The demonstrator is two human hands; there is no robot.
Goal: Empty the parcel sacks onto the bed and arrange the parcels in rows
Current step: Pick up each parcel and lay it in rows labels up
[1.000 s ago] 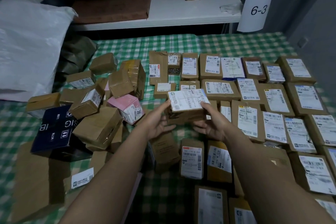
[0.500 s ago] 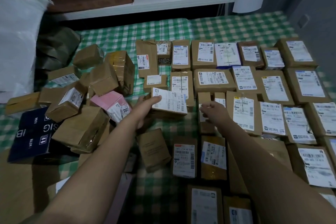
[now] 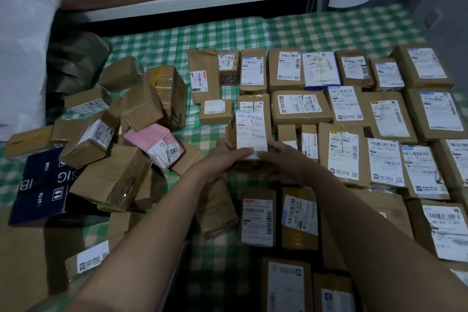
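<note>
I hold the labelled parcel (image 3: 250,132) between both hands, label up. My left hand (image 3: 224,158) grips its near left corner and my right hand (image 3: 279,157) its near right corner. The fingers (image 3: 240,154) of each are curled over the near end of the label and almost meet. I judge this two-sided grip is there to square the parcel, long side pointing away from me, as it goes onto the bed (image 3: 316,30). It sits at the open left end of a row: just right of my right fingers stands a narrow box (image 3: 286,134), and just beyond my fingertips lies another box (image 3: 253,104) of the row ahead. The rows (image 3: 379,119) spread right of my right hand with their labels upward, I take it for reading. Left of my left hand the unsorted heap (image 3: 119,172) waits, with a pink box (image 3: 152,140) nearest and the white sack (image 3: 22,58) farther left. Whether the parcel already rests on the sheet I cannot tell.
</note>
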